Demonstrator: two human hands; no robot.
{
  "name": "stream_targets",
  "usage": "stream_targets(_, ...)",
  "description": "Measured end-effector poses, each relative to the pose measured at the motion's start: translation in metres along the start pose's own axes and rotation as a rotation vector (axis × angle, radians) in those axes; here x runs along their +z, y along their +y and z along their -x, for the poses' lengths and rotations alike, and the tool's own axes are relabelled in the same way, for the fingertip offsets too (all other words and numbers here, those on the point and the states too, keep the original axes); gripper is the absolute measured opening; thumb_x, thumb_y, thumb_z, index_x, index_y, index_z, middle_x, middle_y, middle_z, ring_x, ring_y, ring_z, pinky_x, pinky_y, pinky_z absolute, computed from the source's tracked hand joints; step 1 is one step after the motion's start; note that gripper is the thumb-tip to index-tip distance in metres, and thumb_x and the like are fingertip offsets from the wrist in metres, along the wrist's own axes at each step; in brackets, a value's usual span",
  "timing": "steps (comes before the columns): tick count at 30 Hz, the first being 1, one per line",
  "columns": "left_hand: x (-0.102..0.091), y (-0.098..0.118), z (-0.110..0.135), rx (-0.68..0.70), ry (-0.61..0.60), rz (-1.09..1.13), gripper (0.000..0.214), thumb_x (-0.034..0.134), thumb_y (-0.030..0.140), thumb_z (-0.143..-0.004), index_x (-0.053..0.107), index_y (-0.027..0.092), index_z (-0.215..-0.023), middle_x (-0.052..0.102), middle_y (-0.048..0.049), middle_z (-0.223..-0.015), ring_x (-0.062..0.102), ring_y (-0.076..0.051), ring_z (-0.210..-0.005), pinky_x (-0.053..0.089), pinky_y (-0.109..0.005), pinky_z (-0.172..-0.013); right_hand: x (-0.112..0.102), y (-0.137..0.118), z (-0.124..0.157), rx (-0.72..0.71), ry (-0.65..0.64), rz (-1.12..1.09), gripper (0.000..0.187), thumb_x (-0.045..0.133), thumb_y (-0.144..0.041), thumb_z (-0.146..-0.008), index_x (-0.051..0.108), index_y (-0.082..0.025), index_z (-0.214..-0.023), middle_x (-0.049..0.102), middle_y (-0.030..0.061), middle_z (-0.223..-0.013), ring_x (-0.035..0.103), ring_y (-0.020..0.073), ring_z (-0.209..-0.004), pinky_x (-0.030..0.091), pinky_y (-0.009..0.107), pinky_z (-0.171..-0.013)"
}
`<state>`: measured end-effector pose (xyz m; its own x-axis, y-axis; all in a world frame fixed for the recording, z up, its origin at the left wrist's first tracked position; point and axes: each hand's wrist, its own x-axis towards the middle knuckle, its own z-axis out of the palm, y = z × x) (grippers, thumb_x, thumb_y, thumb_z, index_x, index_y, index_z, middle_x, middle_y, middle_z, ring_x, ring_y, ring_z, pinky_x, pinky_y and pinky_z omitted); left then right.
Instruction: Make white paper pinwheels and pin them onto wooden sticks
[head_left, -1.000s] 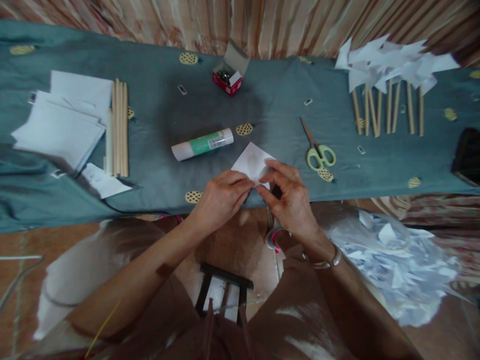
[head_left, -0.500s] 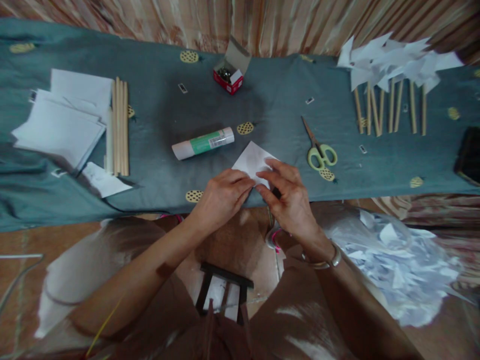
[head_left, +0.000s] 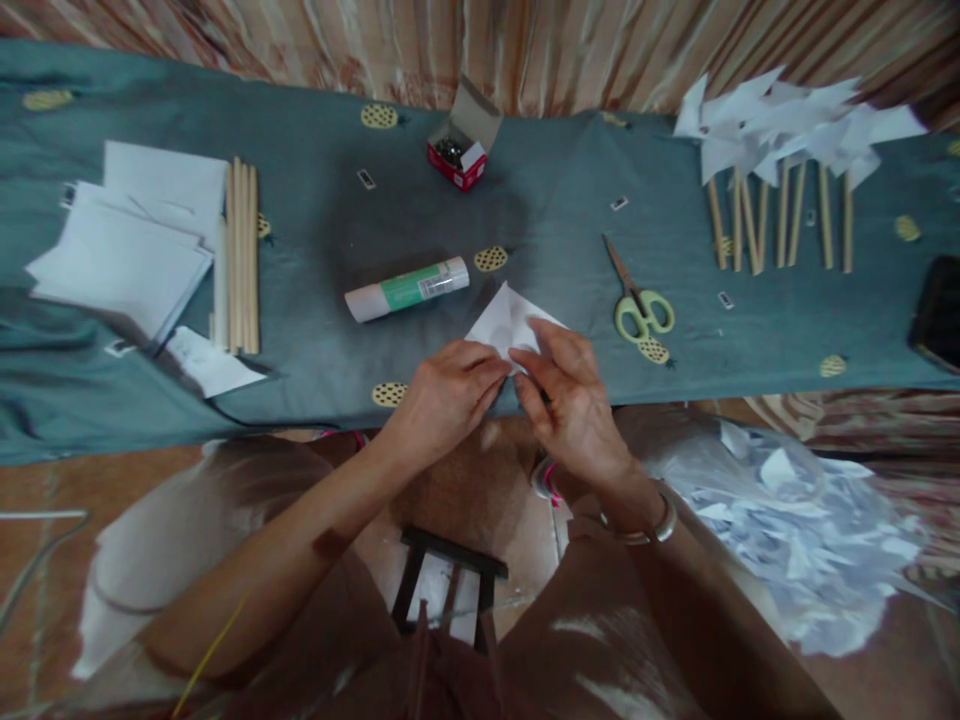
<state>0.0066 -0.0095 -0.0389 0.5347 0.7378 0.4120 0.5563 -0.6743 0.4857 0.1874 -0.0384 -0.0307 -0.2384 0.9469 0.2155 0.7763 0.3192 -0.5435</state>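
At the near edge of the cloth (head_left: pixel 300 250), a white paper (head_left: pixel 501 318)

The left hand (head_left: pixel 444 393) pinches it, thumb to fingers. The right hand (head_left: pixel 576 400) rests bent fingertips on it — gripping or not, I can't tell. A glue stick (head_left: pixel 407 289) lies just beyond — scissors (head_left: pixel 634 294) off to the right.

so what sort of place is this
Probably a home craft spot: a teal cloth-covered table with yellow pineapple prints, a pleated brown striped curtain behind it, and white paper pinwheels on pale wooden sticks.
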Motion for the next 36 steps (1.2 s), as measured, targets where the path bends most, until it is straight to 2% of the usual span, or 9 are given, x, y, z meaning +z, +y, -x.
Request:
stream_targets(4,-0.001,0.002,-0.001,-0.008,-0.03,-0.008,0.017,0.052,0.019,-0.094,0.069,0.013,-0.095,0.07,-0.0076,-0.094,0.066,-0.017,-0.087,0.056,-0.03,-0.08,0.002,-0.005,0.002,-0.002,-0.027,0.015,0.039,0.045,-0.019,-0.091,0.057,-0.029,-0.127,0.044,0.0054,-0.151,0.038,0.0302,-0.141,0.036,0.056,-0.113)
stream_targets(9,-0.001,0.001,-0.001,-0.017,-0.034,-0.014,0.017,0.052,0.019,-0.095,0.068,0.014,-0.095,0.068,-0.007,-0.094,0.066,-0.017,-0.089,0.056,-0.03,-0.081,0.002,-0.007,0.003,0.015,-0.031,0.006,0.042,0.045,-0.016,-0.09,0.056,-0.032,-0.127,0.045,0.0021,-0.15,0.036,0.0284,-0.143,0.035,0.057,-0.114)
stream_targets(13,-0.001,-0.001,0.0,-0.002,-0.03,-0.021,0.017,0.052,0.02,-0.095,0.068,0.014,-0.096,0.067,-0.0065,-0.094,0.065,-0.017,-0.088,0.056,-0.029,-0.081,-0.004,-0.003,0.002,0.029,0.021,-0.046,0.036,0.043,-0.021,-0.094,0.061,-0.026,-0.124,0.048,0.007,-0.147,0.042,0.0277,-0.138,0.037,0.056,-0.113)
stream_targets(17,0.0,-0.001,0.0,0.012,-0.047,-0.026,0.018,0.051,0.02,-0.095,0.068,0.015,-0.097,0.067,-0.007,-0.095,0.065,-0.016,-0.088,0.055,-0.03,-0.081,-0.011,0.006,-0.001,0.091,0.091,-0.025,0.037,0.042,-0.027,-0.096,0.059,-0.023,-0.129,0.052,0.0098,-0.144,0.046,0.0275,-0.136,0.038,0.056,-0.112)
stream_targets(21,-0.004,-0.005,-0.002,0.043,-0.045,-0.06,0.02,0.05,0.02,-0.096,0.069,0.013,-0.097,0.068,-0.0086,-0.095,0.064,-0.018,-0.089,0.055,-0.031,-0.081,-0.016,0.012,-0.004,0.102,0.089,0.009,0.038,0.042,-0.027,-0.096,0.059,-0.017,-0.129,0.059,0.0141,-0.136,0.051,0.0278,-0.131,0.04,0.054,-0.111)
stream_targets(24,-0.011,-0.014,-0.005,0.029,-0.056,-0.114,0.019,0.051,0.02,-0.095,0.07,0.015,-0.097,0.069,-0.0086,-0.097,0.063,-0.019,-0.09,0.054,-0.032,-0.082,-0.018,0.009,-0.003,0.095,0.085,0.02,0.034,0.045,-0.027,-0.096,0.064,-0.018,-0.122,0.065,0.0134,-0.128,0.057,0.0275,-0.123,0.044,0.053,-0.107)
stream_targets(28,-0.02,-0.023,-0.008,0.004,-0.012,-0.128,0.02,0.051,0.019,-0.095,0.07,0.015,-0.093,0.069,-0.0093,-0.097,0.063,-0.019,-0.089,0.053,-0.033,-0.08,-0.02,0.002,-0.001,0.068,0.066,0.008,0.032,0.046,-0.027,-0.095,0.067,-0.017,-0.116,0.069,0.0133,-0.121,0.062,0.0267,-0.116,0.048,0.05,-0.102)
stream_targets(32,-0.021,-0.017,-0.007,0.035,0.038,-0.083,0.018,0.053,0.023,-0.095,0.069,0.015,-0.095,0.069,-0.0102,-0.1,0.062,-0.02,-0.092,0.051,-0.036,-0.081,-0.019,-0.001,0.001,0.063,0.063,0.014,0.03,0.048,-0.027,-0.094,0.068,-0.018,-0.115,0.07,0.0128,-0.119,0.063,0.0267,-0.114,0.049,0.05,-0.102)
stream_targets(36,-0.016,-0.005,-0.005,0.107,-0.005,-0.124,0.018,0.057,0.031,-0.093,0.068,0.017,-0.094,0.068,-0.0077,-0.097,0.059,-0.02,-0.088,0.047,-0.035,-0.076,-0.018,-0.003,0.001,0.061,0.063,0.028,0.03,0.049,-0.027,-0.094,0.067,-0.017,-0.115,0.07,0.0136,-0.12,0.064,0.0269,-0.113,0.049,0.05,-0.102)
